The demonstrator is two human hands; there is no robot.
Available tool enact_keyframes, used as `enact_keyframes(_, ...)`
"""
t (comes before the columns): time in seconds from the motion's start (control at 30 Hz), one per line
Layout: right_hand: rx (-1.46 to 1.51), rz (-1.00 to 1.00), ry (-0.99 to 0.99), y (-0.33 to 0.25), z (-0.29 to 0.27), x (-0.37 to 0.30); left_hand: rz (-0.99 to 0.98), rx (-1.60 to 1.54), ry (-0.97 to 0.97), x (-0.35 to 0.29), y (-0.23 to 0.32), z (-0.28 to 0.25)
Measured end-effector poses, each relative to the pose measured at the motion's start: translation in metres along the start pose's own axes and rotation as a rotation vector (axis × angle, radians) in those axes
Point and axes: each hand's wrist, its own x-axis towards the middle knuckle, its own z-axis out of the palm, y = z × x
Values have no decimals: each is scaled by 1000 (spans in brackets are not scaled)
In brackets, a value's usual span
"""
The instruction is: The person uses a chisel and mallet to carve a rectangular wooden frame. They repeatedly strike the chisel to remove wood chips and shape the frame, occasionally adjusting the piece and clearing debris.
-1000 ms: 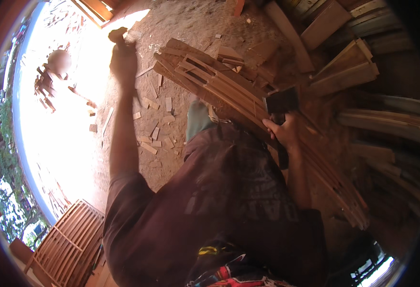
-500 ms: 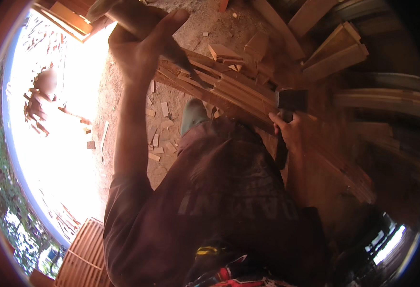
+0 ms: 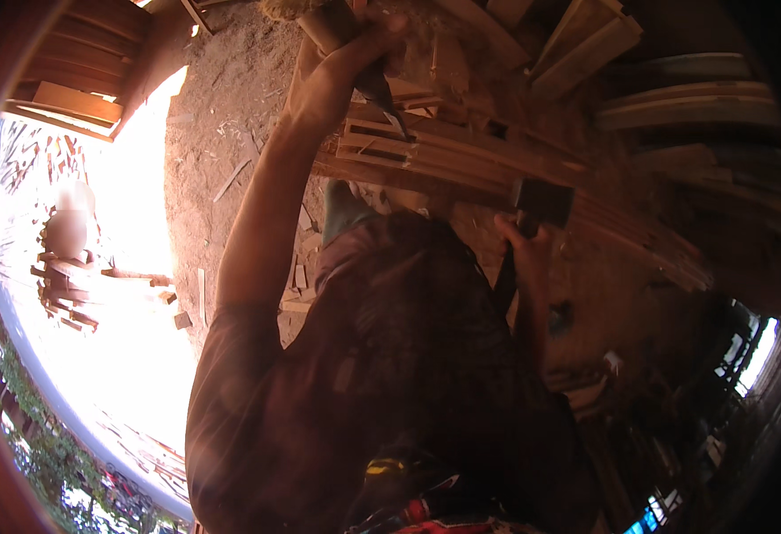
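Observation:
My left hand [image 3: 332, 76] is raised at the top of the view, closed around a chisel-like tool [image 3: 368, 62] with a light wooden handle and a dark blade pointing down at a slatted wooden frame [image 3: 461, 156]. My right hand [image 3: 528, 245] grips the handle of a dark-headed mallet [image 3: 543, 203] just below that frame. My brown shirt fills the lower middle of the view. One foot [image 3: 344, 209] shows on the dirt floor between my arms.
Stacked wooden planks [image 3: 684, 102] lie at the upper right. Wood scraps [image 3: 297, 280] litter the dirt floor. A wooden crate-like structure [image 3: 79, 84] stands at the upper left. Another person [image 3: 65, 236] sits in bright sunlight at the left.
My left hand has come up from the ground with the chisel and now holds it over the frame. My right hand has stayed on the mallet.

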Motion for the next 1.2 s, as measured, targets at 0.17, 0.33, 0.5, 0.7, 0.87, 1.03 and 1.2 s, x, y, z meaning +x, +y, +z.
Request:
enact_keyframes(0.17, 38, -17, 20, 0, 14, -11, 252, -13, 341, 3, -12, -41)
enact_keyframes(0.33, 20, -35, -13, 7, 17, -13, 267, -82, 372, -13, 26, -48)
enact_keyframes(0.5, 34, 5, -2, 0, 28, -17, 238, -166, 408, -15, 12, -4)
enact_keyframes(0.7, 65, -24, -6, 6, 29, -18, 160, -192, 407, -12, -7, 6)
enact_keyframes(0.87, 52, -45, 3, 11, 28, -21, 193, -72, 298, -12, -5, 8)
enact_keyframes(1.03, 63, -25, -9, 16, 24, -16, 195, -91, 145, -17, -6, 6)
enact_keyframes(1.2, 0, -45, -23, -6, 20, -14, 239, -46, 147, -13, -9, 15)
